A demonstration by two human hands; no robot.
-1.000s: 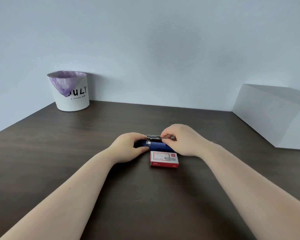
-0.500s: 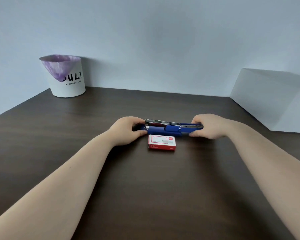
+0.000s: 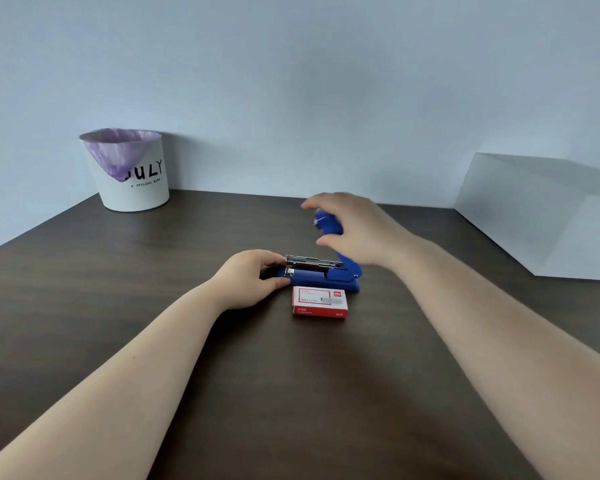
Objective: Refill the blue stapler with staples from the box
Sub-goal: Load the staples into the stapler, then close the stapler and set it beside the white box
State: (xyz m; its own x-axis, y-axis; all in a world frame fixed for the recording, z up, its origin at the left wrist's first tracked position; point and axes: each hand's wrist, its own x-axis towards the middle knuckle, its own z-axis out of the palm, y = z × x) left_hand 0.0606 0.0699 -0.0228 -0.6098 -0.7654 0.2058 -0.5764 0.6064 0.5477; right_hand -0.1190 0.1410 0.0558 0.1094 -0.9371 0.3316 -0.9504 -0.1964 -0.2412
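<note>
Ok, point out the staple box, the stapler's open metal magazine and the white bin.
staple box (image 3: 320, 301): head view, middle of its red and white top face.
metal magazine (image 3: 314, 263): head view, middle of the exposed rail.
white bin (image 3: 136, 188): head view, front wall under the lettering.

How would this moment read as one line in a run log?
left hand: holds stapler base | right hand: at raised lid, blurred | staple tray: exposed | box: closed, in front of stapler

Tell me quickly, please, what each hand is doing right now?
Left hand: closed on the front end of the blue stapler.
Right hand: open, fingers spread by the raised stapler lid; contact unclear.
</note>
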